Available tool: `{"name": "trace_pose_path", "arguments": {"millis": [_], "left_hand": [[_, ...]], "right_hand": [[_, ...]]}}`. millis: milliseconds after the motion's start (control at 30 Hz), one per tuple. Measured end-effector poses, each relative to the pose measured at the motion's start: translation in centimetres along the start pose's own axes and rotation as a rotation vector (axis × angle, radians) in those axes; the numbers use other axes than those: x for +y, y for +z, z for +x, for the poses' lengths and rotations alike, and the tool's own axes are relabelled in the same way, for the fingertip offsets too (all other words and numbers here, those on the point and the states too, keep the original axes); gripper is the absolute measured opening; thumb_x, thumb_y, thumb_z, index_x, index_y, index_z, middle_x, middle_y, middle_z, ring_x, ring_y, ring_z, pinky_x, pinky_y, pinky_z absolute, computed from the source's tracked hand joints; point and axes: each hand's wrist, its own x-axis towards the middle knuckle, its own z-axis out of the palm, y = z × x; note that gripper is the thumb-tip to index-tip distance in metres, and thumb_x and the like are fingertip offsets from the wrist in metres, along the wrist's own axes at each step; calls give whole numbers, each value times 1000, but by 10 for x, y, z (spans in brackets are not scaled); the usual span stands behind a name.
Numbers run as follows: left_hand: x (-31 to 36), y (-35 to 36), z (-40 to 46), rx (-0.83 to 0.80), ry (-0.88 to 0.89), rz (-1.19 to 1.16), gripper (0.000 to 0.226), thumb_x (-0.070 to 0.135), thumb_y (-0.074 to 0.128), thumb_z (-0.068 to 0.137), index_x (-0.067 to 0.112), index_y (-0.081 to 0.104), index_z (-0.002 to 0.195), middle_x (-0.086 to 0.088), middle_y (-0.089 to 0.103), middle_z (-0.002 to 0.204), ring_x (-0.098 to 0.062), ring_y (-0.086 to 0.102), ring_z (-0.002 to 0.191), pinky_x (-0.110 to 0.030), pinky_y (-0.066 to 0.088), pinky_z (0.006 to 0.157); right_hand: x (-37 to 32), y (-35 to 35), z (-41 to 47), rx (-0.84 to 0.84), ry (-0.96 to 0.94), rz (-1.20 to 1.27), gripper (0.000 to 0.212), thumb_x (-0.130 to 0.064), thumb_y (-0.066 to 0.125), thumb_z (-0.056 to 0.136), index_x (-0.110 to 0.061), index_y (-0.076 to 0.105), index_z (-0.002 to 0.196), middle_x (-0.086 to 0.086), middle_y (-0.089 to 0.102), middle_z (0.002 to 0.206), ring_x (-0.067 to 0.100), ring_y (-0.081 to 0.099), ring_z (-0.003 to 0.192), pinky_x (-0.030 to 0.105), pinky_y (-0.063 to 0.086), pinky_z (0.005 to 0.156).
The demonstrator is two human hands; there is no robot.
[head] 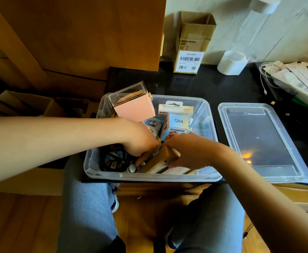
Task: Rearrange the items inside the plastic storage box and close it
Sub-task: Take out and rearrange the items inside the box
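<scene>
Gripping the tan box (165,157) in my right hand (187,152), my left hand's (140,141) curled fingers nudging the white earbud (132,168); I should lay it flat.

We see the clear plastic storage box (149,177) open on the dark tabletop, packed with a tilted pink case (134,106), a Belkin pack (175,110), a white Q88 box (178,123), coiled black cables (113,159) and a tan box (160,159). Its clear lid (262,141) lies flat just beside it, to the right.
</scene>
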Motion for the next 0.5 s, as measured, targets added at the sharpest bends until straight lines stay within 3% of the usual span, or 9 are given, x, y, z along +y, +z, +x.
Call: {"name": "trace_pose_path", "arguments": {"millis": [100, 200, 300, 400, 433, 500], "left_hand": [[1, 2, -1, 20, -31, 25, 20, 12, 53, 93, 15, 72, 99, 2, 62, 120, -18, 53, 109, -20, 36, 88], [-1, 3, -5, 76, -42, 122, 10, 17, 52, 93, 18, 62, 95, -3, 61, 110, -22, 53, 95, -31, 43, 91], [-5, 6, -9, 69, -25, 205, 16, 17, 49, 93, 19, 65, 94, -2, 56, 111, -25, 52, 102, -40, 44, 92], [-8, 6, -10, 86, -25, 57, 28, 7, 49, 90, 20, 73, 91, 2, 58, 117, -20, 52, 103, -33, 46, 88], [-8, 5, -10, 91, -41, -13, 30, 3, 48, 90, 18, 74, 91, 2, 58, 119, -17, 53, 103, -29, 46, 85], [-7, 3, -9, 126, -67, -119, 33, -1, 46, 89, 17, 73, 93, 0, 59, 119, -17, 54, 104, -28, 47, 86]], "right_hand": [[-11, 10, 10, 30, -47, -135, 27, -40, 61, 85, -17, 59, 99, 0, 61, 96, 20, 54, 93, 27, 38, 78], [-18, 17, 21, 10, -85, -174, 31, -44, 60, 85, -15, 62, 94, -3, 54, 76, 19, 53, 76, 29, 44, 72], [-4, 7, 21, -183, -81, 191, 40, -42, 61, 86, -18, 58, 118, -5, 64, 103, 12, 58, 91, 23, 45, 83], [21, -2, 10, -357, -54, 421, 39, -39, 51, 93, -25, 52, 129, -16, 56, 123, -4, 50, 106, 5, 39, 85], [26, -2, 7, -378, -32, 425, 37, -39, 47, 95, -28, 52, 129, -20, 53, 121, -5, 48, 108, 5, 38, 88], [35, 5, 4, -386, 22, 431, 37, -37, 45, 96, -28, 50, 131, -17, 50, 124, 3, 44, 116, 20, 35, 101]]}}
